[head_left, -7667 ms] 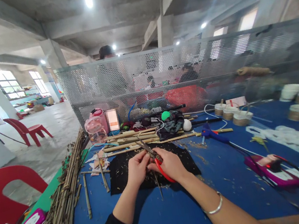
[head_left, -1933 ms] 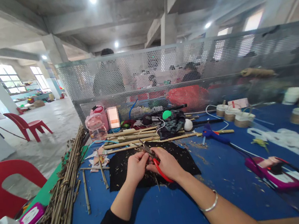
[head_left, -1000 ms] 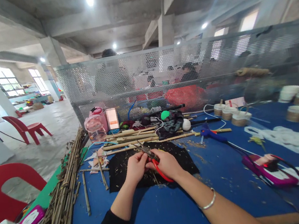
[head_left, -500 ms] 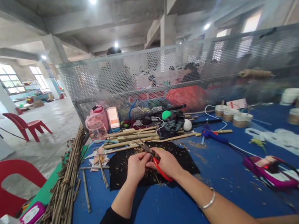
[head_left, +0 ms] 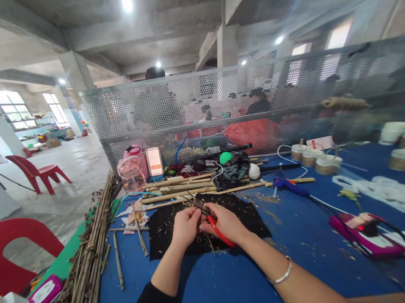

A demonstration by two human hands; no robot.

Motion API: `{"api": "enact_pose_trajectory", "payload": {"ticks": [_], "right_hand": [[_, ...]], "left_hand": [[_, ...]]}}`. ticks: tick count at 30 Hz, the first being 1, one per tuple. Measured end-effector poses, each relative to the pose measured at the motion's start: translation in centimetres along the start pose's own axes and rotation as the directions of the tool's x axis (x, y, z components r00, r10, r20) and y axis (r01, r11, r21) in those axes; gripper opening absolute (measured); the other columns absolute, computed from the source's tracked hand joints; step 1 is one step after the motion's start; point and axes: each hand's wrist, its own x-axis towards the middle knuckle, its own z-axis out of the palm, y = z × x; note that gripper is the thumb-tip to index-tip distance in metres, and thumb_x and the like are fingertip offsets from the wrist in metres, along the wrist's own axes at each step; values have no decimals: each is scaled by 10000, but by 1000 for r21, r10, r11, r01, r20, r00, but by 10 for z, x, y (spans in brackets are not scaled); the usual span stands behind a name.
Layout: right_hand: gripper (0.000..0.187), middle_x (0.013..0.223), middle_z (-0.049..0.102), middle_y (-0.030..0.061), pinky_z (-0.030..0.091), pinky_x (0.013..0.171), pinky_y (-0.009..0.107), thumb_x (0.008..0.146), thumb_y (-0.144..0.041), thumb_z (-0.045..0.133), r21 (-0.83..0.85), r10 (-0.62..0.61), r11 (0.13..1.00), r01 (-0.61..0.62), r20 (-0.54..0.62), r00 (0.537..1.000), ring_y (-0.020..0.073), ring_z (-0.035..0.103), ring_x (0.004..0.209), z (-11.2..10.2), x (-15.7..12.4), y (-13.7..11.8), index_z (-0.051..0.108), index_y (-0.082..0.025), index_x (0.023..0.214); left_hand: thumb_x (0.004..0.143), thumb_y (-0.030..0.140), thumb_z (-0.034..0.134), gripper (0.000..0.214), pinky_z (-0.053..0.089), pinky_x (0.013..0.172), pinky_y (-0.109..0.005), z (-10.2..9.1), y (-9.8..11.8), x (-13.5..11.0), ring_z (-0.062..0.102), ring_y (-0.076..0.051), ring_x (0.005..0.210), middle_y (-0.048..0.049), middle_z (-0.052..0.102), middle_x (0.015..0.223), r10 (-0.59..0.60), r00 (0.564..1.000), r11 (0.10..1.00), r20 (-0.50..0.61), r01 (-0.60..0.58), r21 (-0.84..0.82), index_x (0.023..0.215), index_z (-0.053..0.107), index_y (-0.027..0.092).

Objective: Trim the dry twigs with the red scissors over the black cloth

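Observation:
Above a black cloth strewn with small plant scraps, my two hands are close together. My right hand is closed round a pair of red-handled scissors, whose dark blades point up and to the left. The fingers of my left hand are pinched together right beside the blades. What they hold is hidden, though a thin twig end shows just below the hands.
A bundle of dry stalks lies along the left edge. Bamboo sticks are stacked behind the cloth. On the right are a blue glue gun, a purple power strip and several paper tubs. A perforated metal screen stands behind.
The scissor blades have closed somewhat, and the thin twig end now shows more clearly below the hands. Both hands stay in nearly the same place. The whole view has shifted slightly.

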Motion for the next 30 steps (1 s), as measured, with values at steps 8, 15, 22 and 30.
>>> {"api": "enact_pose_trajectory", "payload": {"ticks": [8, 15, 22, 30], "right_hand": [[533, 1068, 572, 83, 417, 827, 324, 697, -403, 634, 25, -32, 999, 32, -32, 999, 205, 545, 972, 5, 0, 2, 472, -191, 1159], [473, 972, 616, 72, 415, 783, 309, 661, -426, 672, -65, -55, 997, 52, -45, 997, 215, 562, 915, -6, 0, -7, 546, -209, 1062], [340, 864, 672, 14, 423, 677, 247, 704, -420, 632, -31, 29, 999, -28, 30, 999, 186, 621, 801, -10, -2, -4, 593, -285, 1014], [359, 865, 673, 20, 419, 665, 245, 697, -469, 619, -16, 57, 998, -56, 41, 998, 185, 620, 791, -9, -1, -4, 599, -273, 997]], "left_hand": [[753, 407, 496, 316, 293, 401, -188, 2, 3, -3, 383, -64, 402, 16, 542, 542, 7, 1000, 1000, 20, -7, 18, 669, 595, 120], [757, 396, 494, 331, 316, 430, -184, 3, 4, -4, 392, -69, 429, 25, 509, 495, 56, 998, 992, -34, -52, 114, 586, 575, 125], [748, 406, 501, 310, 359, 402, -182, 3, 2, -3, 429, -74, 418, 1, 564, 552, -23, 999, 998, -36, 25, 64, 693, 627, 129], [740, 410, 515, 308, 404, 414, -194, 2, -1, 1, 478, -82, 443, -22, 608, 644, -93, 995, 993, -46, 89, -80, 805, 626, 130]]}}
